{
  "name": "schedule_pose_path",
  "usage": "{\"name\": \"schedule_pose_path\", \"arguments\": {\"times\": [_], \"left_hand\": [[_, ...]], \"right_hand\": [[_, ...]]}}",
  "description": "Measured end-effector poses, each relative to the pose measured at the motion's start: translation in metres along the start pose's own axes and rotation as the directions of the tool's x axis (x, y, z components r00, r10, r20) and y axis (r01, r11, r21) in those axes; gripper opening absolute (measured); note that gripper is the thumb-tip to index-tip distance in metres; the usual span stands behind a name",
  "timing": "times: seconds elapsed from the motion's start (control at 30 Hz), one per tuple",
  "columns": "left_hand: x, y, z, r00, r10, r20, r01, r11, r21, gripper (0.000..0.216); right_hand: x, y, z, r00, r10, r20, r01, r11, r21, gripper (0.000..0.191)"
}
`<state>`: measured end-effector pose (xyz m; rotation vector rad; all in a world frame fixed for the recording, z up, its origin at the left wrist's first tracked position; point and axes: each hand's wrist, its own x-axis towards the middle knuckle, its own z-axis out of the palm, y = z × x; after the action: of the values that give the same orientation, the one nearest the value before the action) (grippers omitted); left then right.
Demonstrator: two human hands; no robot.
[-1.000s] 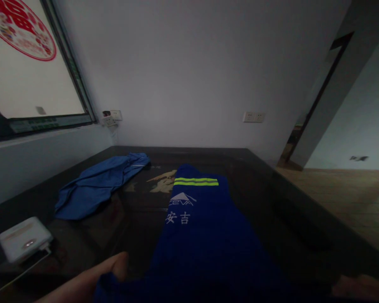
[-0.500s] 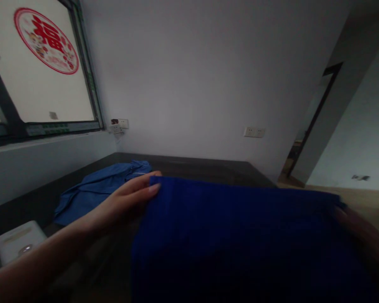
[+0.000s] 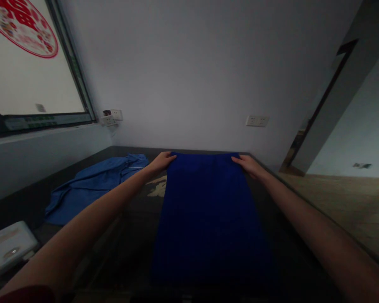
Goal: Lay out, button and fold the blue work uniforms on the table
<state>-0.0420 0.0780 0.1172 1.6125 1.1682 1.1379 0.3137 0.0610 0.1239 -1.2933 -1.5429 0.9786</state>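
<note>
A dark blue garment (image 3: 208, 210) lies folded lengthwise down the middle of a dark glossy table (image 3: 290, 210). Both my arms reach out over it. My left hand (image 3: 162, 161) pinches the far left corner of the garment, fingers closed on the cloth. My right hand (image 3: 248, 164) holds the far right corner the same way. The garment's printed side with the yellow stripes is hidden underneath.
A lighter blue garment (image 3: 88, 189) lies crumpled at the table's left. A white box-like device (image 3: 8, 250) sits at the near left edge. A window (image 3: 28, 63) with a red round sticker is at left, wall sockets (image 3: 257, 121) behind, a doorway at right.
My hands lifted the near end of the dark blue garment and carried it to the far end, folding it over. The yellow stripes and white print are now covered.
</note>
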Motion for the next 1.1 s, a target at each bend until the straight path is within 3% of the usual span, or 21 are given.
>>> {"name": "schedule_pose_path", "arguments": {"times": [0.17,0.3,0.47,0.67,0.9,1.1], "left_hand": [[0.025,-0.056,0.008,0.993,-0.082,-0.086,0.105,0.941,0.322,0.026],[0.03,-0.096,0.019,0.991,-0.103,-0.088,0.13,0.904,0.407,0.024],[0.035,-0.129,0.021,0.995,-0.094,-0.043,0.103,0.87,0.482,0.02],[0.041,-0.151,0.021,0.998,-0.067,-0.002,0.059,0.864,0.5,0.03],[0.041,-0.163,0.025,0.999,0.025,-0.037,-0.003,0.865,0.502,0.027],[0.037,-0.17,0.025,0.993,0.092,-0.073,-0.041,0.852,0.523,0.022]], "right_hand": [[0.036,0.053,0.022,0.999,0.04,0.016,-0.035,0.978,-0.204,0.026],[0.042,0.092,0.039,0.998,0.067,-0.003,-0.065,0.954,-0.292,0.024],[0.038,0.122,0.05,0.995,0.082,-0.048,-0.094,0.926,-0.366,0.026],[0.031,0.138,0.054,0.993,0.063,-0.104,-0.104,0.883,-0.458,0.026],[0.032,0.151,0.058,0.985,-0.045,-0.166,-0.056,0.829,-0.557,0.027],[0.032,0.145,0.054,0.984,-0.093,-0.155,0.006,0.874,-0.486,0.029]]}}
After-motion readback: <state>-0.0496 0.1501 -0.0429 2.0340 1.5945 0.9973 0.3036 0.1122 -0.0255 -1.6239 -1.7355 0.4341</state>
